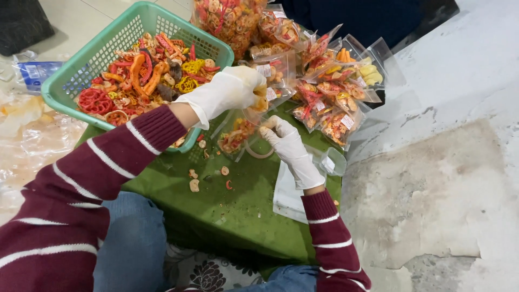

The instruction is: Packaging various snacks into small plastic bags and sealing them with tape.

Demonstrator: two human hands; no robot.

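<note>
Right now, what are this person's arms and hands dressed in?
Both hands wear thin, whitish disposable gloves, the left hand and the right hand alike, a little wrinkled and reaching just past the wrists. The arms are in a dark maroon knitted sweater with thin white horizontal stripes; the left sleeve and right sleeve end in ribbed cuffs.

Green basket (65,81) blocks left; packet pile (330,92) crowds right; near cloth (238,216) open

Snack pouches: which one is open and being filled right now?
The clear pouch held between the two gloved hands, left hand above, right hand at its edge. The other filled pouches lie piled on the green cloth, untouched.
</note>
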